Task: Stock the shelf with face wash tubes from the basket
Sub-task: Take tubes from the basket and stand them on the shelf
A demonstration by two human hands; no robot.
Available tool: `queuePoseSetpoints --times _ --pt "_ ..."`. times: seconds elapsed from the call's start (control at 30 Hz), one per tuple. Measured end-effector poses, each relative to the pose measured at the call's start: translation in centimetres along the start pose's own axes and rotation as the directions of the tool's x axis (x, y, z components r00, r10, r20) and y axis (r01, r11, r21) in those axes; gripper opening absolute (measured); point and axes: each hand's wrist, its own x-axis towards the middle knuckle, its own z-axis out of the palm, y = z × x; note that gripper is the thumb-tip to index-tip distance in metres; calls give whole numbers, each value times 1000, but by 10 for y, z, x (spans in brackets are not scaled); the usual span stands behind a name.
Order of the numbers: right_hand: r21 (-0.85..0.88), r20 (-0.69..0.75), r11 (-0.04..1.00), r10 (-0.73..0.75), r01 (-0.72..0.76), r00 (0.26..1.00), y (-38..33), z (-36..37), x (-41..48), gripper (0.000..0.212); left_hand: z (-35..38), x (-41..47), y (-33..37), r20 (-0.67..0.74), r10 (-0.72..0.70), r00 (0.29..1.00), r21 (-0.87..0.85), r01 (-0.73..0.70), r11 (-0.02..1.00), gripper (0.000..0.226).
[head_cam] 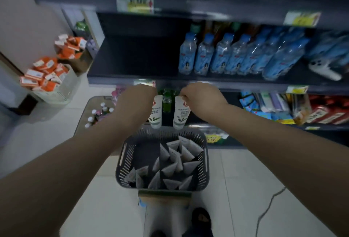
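A grey slotted basket stands on a cardboard box on the floor, holding several white face wash tubes with their flat ends up. My left hand pinches one white tube by its flat end, cap hanging down. My right hand pinches a second tube the same way. Both tubes hang above the basket's far rim, in front of the dark shelf, whose left half is bare.
Blue water bottles fill the shelf's right half, with a white game controller beyond them. Snack packets lie on the lower shelf. Boxes of orange cartons stand at left. A tray of small bottles sits on the floor.
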Motion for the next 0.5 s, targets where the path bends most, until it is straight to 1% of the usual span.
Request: queuePoseSetpoints --times 0.17,0.33,0.4,0.5 --pt "-13 -40 1000 18 -19 999 33 -58 -16 23 -47 30 26 -32 33 999 -49 -34 998 30" --pt "-55 -127 998 -8 1 992 78 -109 -31 16 -94 59 64 -72 44 996 -44 -47 998 29" --pt "-38 -166 999 -24 17 986 98 -126 -34 15 -111 70 81 -87 47 995 -38 -51 998 31" --pt "10 -176 999 -42 44 984 130 -153 -39 17 -130 90 104 -138 74 988 -34 -80 996 29"
